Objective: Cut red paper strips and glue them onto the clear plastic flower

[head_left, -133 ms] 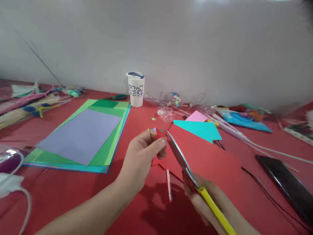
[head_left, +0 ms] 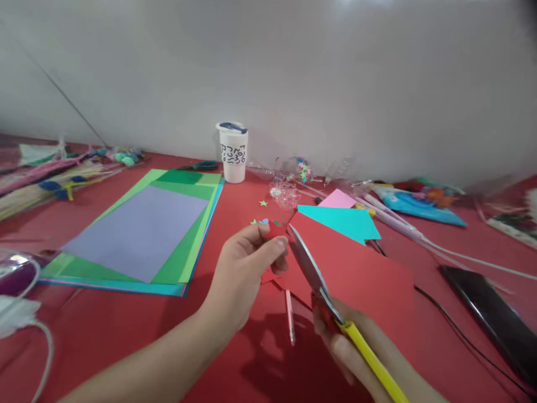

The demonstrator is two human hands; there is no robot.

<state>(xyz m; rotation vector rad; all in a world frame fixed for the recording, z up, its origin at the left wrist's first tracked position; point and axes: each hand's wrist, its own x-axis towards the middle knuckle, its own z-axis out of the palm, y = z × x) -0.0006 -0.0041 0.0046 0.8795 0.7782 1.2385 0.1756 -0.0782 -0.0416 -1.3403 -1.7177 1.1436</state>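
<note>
My left hand [head_left: 249,268] pinches a small piece of red paper [head_left: 276,228] between thumb and fingers, its shape partly hidden. My right hand [head_left: 352,341] is wrapped round a pair of scissors [head_left: 308,263] with a yellow handle. The blade tips are close to the right edge of the red paper; whether they touch it I cannot tell. Under the hands lies a larger sheet of red paper [head_left: 348,257], and a pink pencil [head_left: 290,318] rests below my left hand. A turquoise piece of paper [head_left: 342,222] sits behind the scissors.
To the left is a stack of coloured paper with a purple sheet [head_left: 140,232] on top. A white cup [head_left: 234,154] stands by the wall. Small stars [head_left: 263,204] lie beyond my left hand. At right are a black phone [head_left: 490,322] and a white cable [head_left: 474,263].
The scissors have shifted very slightly, their tips a little farther right of the red paper piece. Otherwise both hands hold nearly the same pose.
</note>
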